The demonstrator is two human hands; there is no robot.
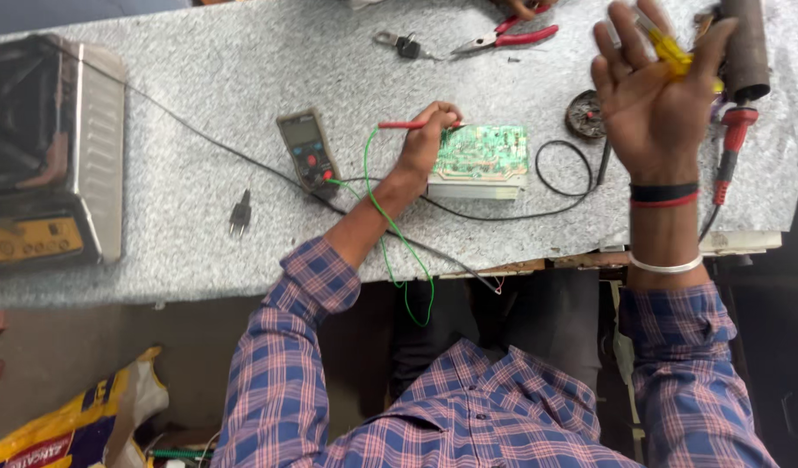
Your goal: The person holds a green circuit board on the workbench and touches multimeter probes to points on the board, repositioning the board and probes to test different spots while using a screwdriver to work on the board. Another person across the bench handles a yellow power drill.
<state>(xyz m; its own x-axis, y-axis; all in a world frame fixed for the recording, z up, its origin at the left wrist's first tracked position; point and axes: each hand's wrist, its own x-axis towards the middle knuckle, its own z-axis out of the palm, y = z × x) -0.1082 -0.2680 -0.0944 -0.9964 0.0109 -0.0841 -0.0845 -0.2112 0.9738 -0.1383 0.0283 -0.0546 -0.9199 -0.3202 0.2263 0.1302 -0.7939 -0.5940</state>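
Note:
My left hand [426,139] pinches a red test probe [402,126] and holds its tip at the edge of a green circuit board [483,151] that sits on a white base on the grey speckled bench [243,87]. A green lead [374,186] runs from the probe toward a grey multimeter [307,151] lying to the left. My right hand [652,91] is raised above the bench, palm toward me, fingers spread, with a yellow-handled tool [669,50] caught between its fingers.
Red-handled pliers [511,36] and a key [399,43] lie at the far edge, where another person's fingers [520,7] show. A metal appliance [48,156] stands at left. A plug [239,213], a black wire loop [562,169], a round part [583,114] and a red-handled tool [733,143] lie around.

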